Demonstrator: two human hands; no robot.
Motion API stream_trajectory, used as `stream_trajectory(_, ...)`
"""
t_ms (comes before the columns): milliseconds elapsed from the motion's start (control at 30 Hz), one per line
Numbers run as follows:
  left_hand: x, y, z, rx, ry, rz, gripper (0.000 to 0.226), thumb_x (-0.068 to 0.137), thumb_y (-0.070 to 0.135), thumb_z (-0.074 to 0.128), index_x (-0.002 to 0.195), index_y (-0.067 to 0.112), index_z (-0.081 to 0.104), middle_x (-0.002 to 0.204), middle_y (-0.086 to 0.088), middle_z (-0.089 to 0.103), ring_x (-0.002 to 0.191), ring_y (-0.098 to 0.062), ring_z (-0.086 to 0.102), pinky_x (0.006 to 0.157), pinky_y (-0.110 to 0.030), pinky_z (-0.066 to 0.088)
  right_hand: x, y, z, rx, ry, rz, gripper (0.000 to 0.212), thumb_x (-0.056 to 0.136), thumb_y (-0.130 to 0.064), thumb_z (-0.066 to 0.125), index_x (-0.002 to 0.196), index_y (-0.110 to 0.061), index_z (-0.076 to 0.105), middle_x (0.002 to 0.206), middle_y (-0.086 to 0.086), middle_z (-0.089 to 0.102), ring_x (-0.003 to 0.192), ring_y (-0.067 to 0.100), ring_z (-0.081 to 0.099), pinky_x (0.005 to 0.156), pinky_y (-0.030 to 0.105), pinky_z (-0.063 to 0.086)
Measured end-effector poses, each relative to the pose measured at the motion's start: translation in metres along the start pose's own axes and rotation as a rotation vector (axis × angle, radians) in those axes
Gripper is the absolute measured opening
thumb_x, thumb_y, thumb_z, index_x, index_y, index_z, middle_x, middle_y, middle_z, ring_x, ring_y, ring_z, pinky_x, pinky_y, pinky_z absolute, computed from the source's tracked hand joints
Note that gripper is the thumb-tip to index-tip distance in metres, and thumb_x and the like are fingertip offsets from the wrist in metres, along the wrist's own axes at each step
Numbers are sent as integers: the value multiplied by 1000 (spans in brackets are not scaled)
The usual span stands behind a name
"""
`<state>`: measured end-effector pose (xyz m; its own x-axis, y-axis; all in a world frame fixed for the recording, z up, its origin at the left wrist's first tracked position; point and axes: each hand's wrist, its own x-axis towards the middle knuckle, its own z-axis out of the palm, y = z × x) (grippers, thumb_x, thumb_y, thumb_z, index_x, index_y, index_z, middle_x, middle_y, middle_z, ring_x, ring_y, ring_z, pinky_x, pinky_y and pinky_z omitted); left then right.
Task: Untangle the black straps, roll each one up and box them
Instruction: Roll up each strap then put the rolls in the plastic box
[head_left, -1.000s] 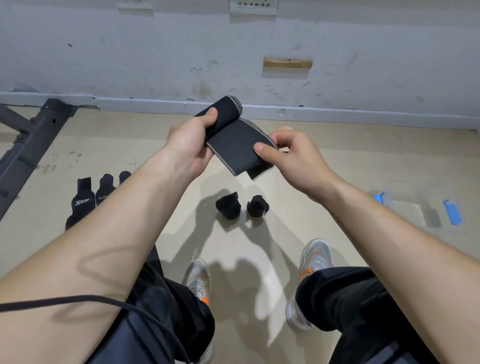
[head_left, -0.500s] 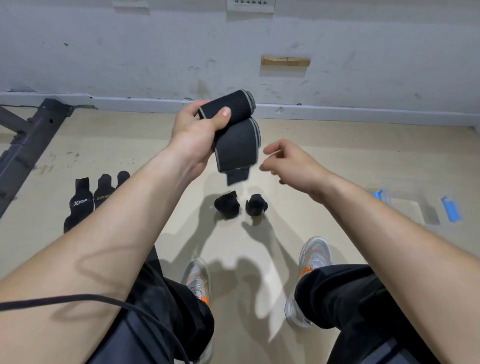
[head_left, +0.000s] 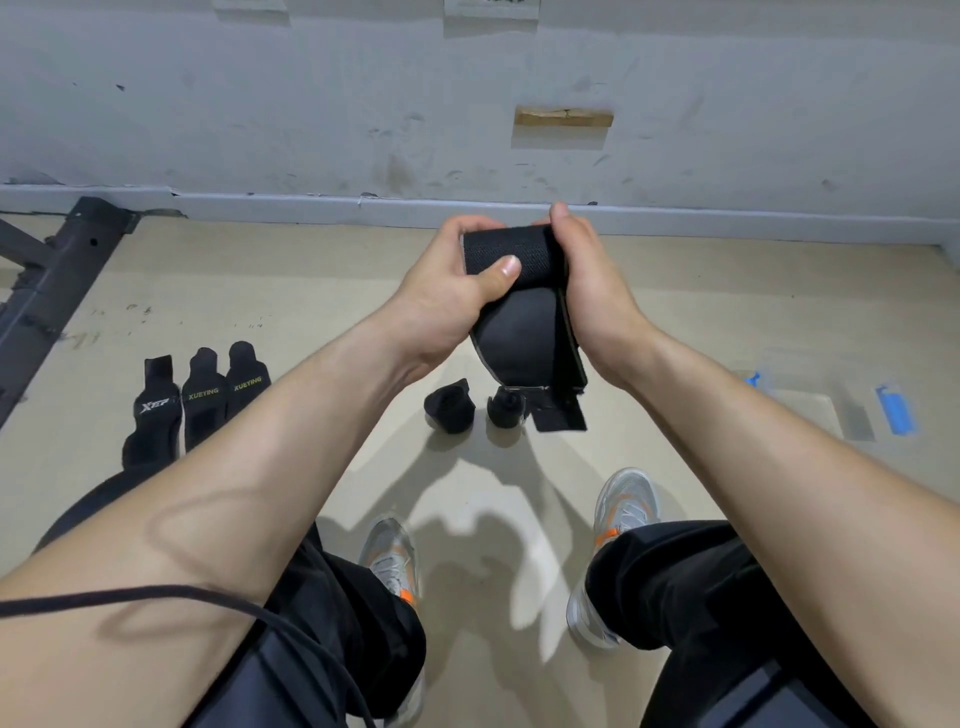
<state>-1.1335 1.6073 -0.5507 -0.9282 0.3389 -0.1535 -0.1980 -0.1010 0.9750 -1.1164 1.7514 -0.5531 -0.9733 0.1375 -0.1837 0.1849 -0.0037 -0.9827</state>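
Both hands meet in the upper middle of the frame, in front of the grey wall (head_left: 311, 104), and both are closed on one black strap (head_left: 511, 260); the left hand (head_left: 441, 296) curls round the rolled part from the left, thumb laid across the front of the roll, fingers hidden behind it; the right hand (head_left: 597, 301) grips the roll's right end, thumb pointing up over the top edge, fingers out of sight behind the cloth. The strap is only partly rolled; a broad loop bulges below the roll between the two wrists, and a flat tail hangs down just right of centre; the whole strap is held in the air, clear of the floor (head_left: 260, 291).

On the beige floor below the hands, at the centre of the frame, lie two rolled straps (head_left: 449, 413), close together but apart; the hanging tail overlaps the right one in this view. At the middle left three flat straps (head_left: 202, 405) lie side by side in a row, with white and yellow lettering; at the middle right stands a clear box (head_left: 810, 415) with blue clips, and whether anything is in it cannot be told. A dark metal frame (head_left: 57, 280) slants across the upper left; grey shoes (head_left: 389, 561) with orange marks show near the bottom; a thin black cable (head_left: 156, 592) crosses the forearm at lower left.
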Motion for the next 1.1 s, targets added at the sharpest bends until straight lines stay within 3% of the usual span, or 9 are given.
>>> stream_trajectory(100,-1,-4,3,-34,-21,-27,29,99,2,58,121,15,44,104,-7,63,92,-20,65,85,-36,55,-4,3,0,-51,20,16,42,83,-67,43,96,-29,58,95,-6,65,97,17,65,105,49,47)
stream_trajectory(300,-6,-6,2,-58,-48,-86,28,102,-1,52,121,17,43,100,-7,61,81,-17,66,71,-29,56,-9,7,-5,-247,-24,39,47,100,-63,37,114,-22,57,106,-7,65,100,11,63,92,33,49)
stream_trajectory(433,-6,-6,1,-55,-33,-90,28,100,2,58,120,17,46,104,-9,62,87,-21,66,80,-34,56,-10,7,-2,-165,-58,16,54,90,-66,45,109,-16,56,112,8,70,107,24,69,100,50,52)
stream_trajectory(567,-5,-5,1,-38,87,-170,38,90,6,72,124,3,57,112,-17,68,99,-29,71,90,-40,59,-4,11,-5,-20,-111,20,23,105,-41,48,108,-19,55,111,7,70,107,24,70,102,51,52)
stream_trajectory(633,-4,-5,0,-52,84,-247,33,94,4,68,124,-8,62,107,-18,73,91,-27,74,82,-34,61,-2,14,-7,-1,-133,11,14,107,-33,46,108,-20,53,108,4,68,103,20,69,103,50,52)
stream_trajectory(767,-6,1,-4,-70,74,-309,24,93,2,68,115,-8,69,102,-17,75,83,-23,75,76,-28,62,-1,15,-6,34,-183,-10,6,108,-25,46,111,-21,50,106,1,67,98,14,68,101,44,54)
stream_trajectory(933,-10,17,-4,-239,-27,-424,22,101,22,58,107,6,71,99,-12,74,92,-28,73,89,-39,61,-2,16,-6,-142,-208,-151,14,96,-36,50,107,-29,46,103,0,63,97,14,61,96,46,52)
stream_trajectory(1000,-10,18,-4,-235,-38,-445,36,104,36,53,111,6,71,100,-13,74,91,-28,74,86,-40,62,-3,19,-5,-211,-214,-175,13,95,-38,50,106,-36,45,101,-5,61,96,13,59,96,48,50)
stream_trajectory(1100,-10,14,-4,-202,41,-408,36,105,28,54,121,-3,66,105,-18,72,91,-29,74,77,-38,64,-5,22,-6,-281,-247,-189,12,97,-41,48,107,-45,43,103,-9,60,98,15,58,96,49,51)
